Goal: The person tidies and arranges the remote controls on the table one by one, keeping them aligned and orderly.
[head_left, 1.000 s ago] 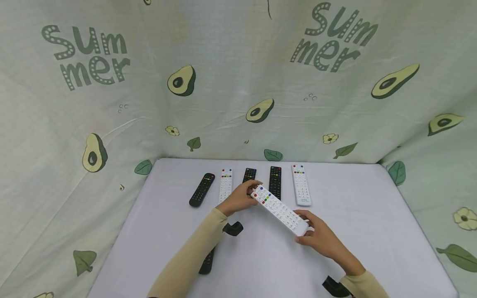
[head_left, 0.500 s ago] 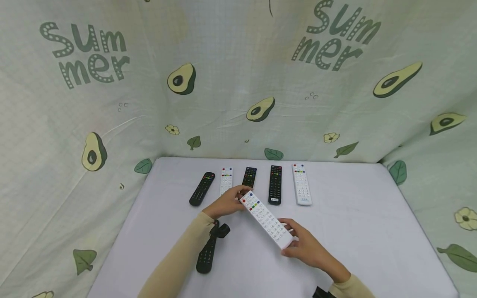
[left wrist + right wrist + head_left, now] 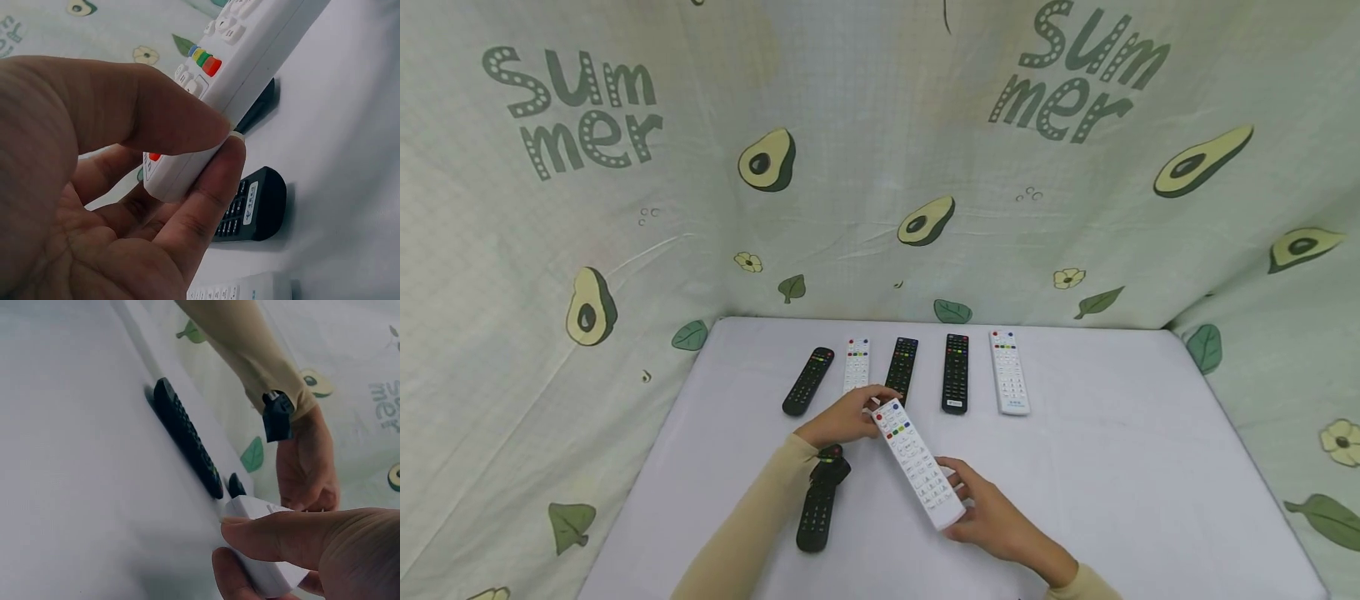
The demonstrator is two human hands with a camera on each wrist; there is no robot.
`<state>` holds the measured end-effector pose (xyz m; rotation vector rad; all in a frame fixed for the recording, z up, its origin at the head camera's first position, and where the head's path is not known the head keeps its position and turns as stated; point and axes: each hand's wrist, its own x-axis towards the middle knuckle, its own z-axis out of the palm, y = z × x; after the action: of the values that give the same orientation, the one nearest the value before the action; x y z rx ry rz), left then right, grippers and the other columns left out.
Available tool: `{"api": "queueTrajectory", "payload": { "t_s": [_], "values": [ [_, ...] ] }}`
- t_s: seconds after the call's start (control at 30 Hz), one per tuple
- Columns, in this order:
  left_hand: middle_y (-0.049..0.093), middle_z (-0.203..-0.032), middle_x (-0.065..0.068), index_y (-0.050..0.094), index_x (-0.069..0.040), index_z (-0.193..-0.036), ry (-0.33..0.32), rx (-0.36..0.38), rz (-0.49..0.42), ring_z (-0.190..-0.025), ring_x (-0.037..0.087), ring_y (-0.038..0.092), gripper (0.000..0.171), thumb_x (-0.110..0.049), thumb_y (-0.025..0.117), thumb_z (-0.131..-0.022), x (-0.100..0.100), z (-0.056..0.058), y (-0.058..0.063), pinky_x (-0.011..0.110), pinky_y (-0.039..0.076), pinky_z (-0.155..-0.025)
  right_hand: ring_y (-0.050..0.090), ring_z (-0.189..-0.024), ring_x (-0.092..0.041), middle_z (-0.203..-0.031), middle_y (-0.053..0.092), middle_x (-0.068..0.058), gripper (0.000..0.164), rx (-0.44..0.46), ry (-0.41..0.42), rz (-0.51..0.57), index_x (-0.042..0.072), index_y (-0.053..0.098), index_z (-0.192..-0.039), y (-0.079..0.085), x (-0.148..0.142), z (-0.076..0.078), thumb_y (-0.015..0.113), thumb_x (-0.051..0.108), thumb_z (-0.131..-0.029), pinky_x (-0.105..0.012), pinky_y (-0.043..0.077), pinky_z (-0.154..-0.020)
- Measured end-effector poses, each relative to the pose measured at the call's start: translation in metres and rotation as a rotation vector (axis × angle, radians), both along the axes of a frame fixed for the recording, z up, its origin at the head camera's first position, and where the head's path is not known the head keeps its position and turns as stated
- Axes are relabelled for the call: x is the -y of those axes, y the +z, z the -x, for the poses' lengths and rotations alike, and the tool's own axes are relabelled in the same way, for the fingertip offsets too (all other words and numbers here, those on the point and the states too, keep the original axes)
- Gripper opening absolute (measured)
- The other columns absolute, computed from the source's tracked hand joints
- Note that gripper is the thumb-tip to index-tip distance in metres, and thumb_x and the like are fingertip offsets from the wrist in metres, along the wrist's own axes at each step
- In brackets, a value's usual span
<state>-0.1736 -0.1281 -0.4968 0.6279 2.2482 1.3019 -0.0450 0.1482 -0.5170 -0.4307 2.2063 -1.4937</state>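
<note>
A white remote control [image 3: 917, 467] with coloured buttons near its top is held slantwise above the table between both hands. My left hand [image 3: 842, 417] pinches its upper end; in the left wrist view the thumb [image 3: 181, 119] lies across the white casing. At the lower end, my right hand [image 3: 996, 521] grips the remote's side and corner, thumb on the near side. Below the left wrist lies a black remote control [image 3: 814, 521], partly covered by the dark wrist strap piece. The right wrist view shows this black remote [image 3: 187, 437] beyond the right thumb.
Along the back of the white table [image 3: 1135, 450] lie a slanted black remote [image 3: 808, 382], a white remote [image 3: 857, 362], two black remotes, one in the middle [image 3: 902, 367] and one to its right [image 3: 955, 375], and another white remote [image 3: 1010, 375]. A printed cloth [image 3: 850, 108] hangs behind.
Both hands have carried the white remote left and towards the person, and it has turned steeper. The black remote near the left sleeve and the back row are less covered now.
</note>
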Motion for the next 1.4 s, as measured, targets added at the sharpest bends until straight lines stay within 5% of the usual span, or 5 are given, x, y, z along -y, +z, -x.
{"api": "queueTrajectory", "payload": {
  "t_s": [0.33,0.8,1.4],
  "values": [
    [0.065,-0.129,0.017,0.059,0.005,-0.142,-0.030,-0.002,0.028,-0.108,0.022,0.063,0.059,0.017,0.065,-0.084,0.010,-0.009,0.001,0.027,0.057,-0.084,0.060,-0.096,-0.019,-0.116,0.057,-0.012,0.110,0.036,0.012,0.016,-0.002,0.024,-0.164,-0.010,0.022,-0.013,0.084,-0.010,-0.073,-0.026,0.060,-0.074],
    [0.065,-0.125,0.015,0.060,0.004,-0.141,-0.067,0.019,0.090,-0.094,0.017,0.064,0.062,0.017,0.068,-0.081,0.025,-0.017,-0.009,0.026,0.054,-0.073,0.062,-0.090,-0.011,-0.112,0.057,-0.008,0.108,0.107,0.056,0.062,-0.001,0.023,-0.164,-0.024,0.042,-0.025,0.082,-0.009,-0.074,-0.022,0.059,-0.076],
    [0.065,-0.121,0.010,0.064,-0.001,-0.139,-0.093,0.042,0.162,-0.092,0.017,0.064,0.066,0.019,0.068,-0.077,0.029,-0.018,-0.013,0.030,0.056,-0.076,0.062,-0.085,-0.013,-0.109,0.056,-0.008,0.109,0.171,0.035,0.089,-0.004,0.020,-0.164,-0.034,0.059,-0.034,0.080,-0.009,-0.073,-0.023,0.057,-0.072]
  ]
}}
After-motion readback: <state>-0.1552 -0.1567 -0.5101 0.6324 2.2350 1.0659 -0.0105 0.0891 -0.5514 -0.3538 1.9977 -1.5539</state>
